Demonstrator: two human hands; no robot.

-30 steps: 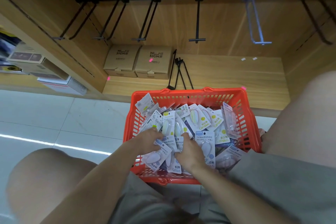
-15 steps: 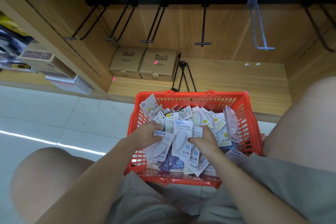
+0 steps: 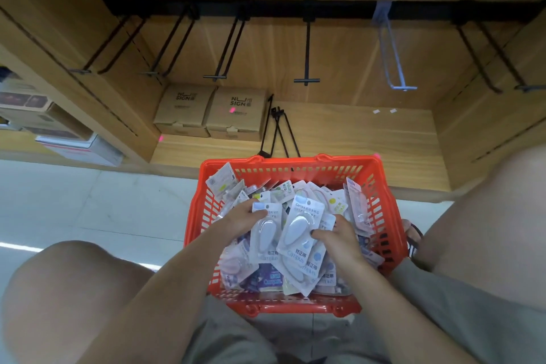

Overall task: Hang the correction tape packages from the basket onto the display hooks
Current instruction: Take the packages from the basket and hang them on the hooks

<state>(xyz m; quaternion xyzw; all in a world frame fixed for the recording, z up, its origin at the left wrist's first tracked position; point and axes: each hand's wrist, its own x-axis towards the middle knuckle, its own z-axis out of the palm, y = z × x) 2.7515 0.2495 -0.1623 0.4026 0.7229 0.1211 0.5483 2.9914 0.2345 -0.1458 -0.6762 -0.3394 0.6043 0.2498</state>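
Observation:
An orange basket [image 3: 381, 201] stands on the floor between my knees, heaped with several white and blue correction tape packages. My left hand [image 3: 239, 217] grips one package [image 3: 266, 233] at its upper left corner. My right hand [image 3: 336, 235] holds a second, larger package [image 3: 300, 230] by its right edge, thumb on its front; more packages are bunched under it. Both packages are lifted just above the pile. Black display hooks [image 3: 307, 53] jut from a rail above, all bare, along with one pale blue hook [image 3: 394, 59].
Two brown cardboard boxes [image 3: 209, 111] sit on the wooden shelf at the left, with loose black hooks [image 3: 277, 130] leaning beside them. Stacked boxes [image 3: 44, 118] fill the neighbouring bay at far left. My knees flank the basket.
Both hands have risen out of the pile, drawing the two packages up and forward. The view has tilted, so the rail of hooks sits lower in the frame.

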